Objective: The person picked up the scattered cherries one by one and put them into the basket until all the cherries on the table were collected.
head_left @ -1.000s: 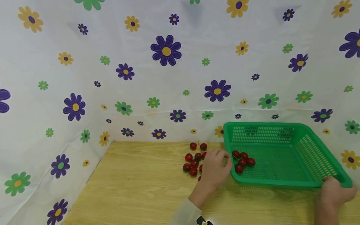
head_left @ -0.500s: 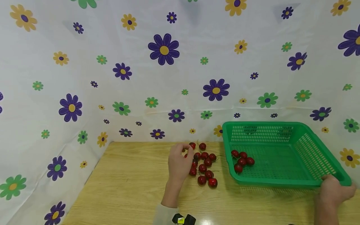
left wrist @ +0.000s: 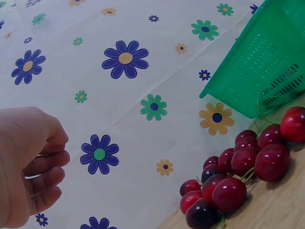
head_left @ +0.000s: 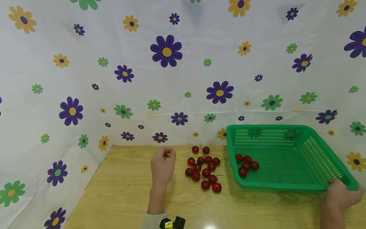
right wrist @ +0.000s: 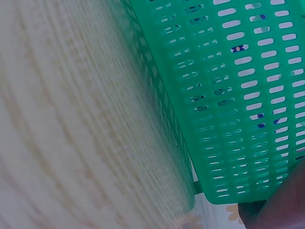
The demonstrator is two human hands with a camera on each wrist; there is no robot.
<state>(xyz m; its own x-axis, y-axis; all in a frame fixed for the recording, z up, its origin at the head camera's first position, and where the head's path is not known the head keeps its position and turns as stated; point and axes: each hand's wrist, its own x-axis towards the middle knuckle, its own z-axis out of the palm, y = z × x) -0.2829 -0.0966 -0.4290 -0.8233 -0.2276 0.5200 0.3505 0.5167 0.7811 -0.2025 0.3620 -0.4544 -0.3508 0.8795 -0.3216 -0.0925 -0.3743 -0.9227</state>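
My left hand [head_left: 163, 168] hovers over the table, left of a loose group of dark red cherries [head_left: 206, 173]. Its fingers hang loosely curled, and the left wrist view shows nothing in the hand [left wrist: 28, 167]. Those cherries [left wrist: 229, 194] lie apart from it, some with stems. At the right stands a green plastic basket [head_left: 286, 186] with slotted walls, and several cherries [head_left: 246, 165] rest inside at its left end. My right hand [head_left: 340, 195] grips the rim at the basket's front right corner. In the right wrist view the basket wall [right wrist: 228, 143] hides most of that hand.
A wooden table [head_left: 123, 184] carries everything. Behind and to the left hangs a white sheet [head_left: 137, 47] printed with purple, green and yellow flowers, meeting the table's back edge. The basket's left wall stands close to the loose cherries.
My left hand has moved left from beside the basket, past the loose cherries, uncovering them. The right hand and the basket have stayed in place.
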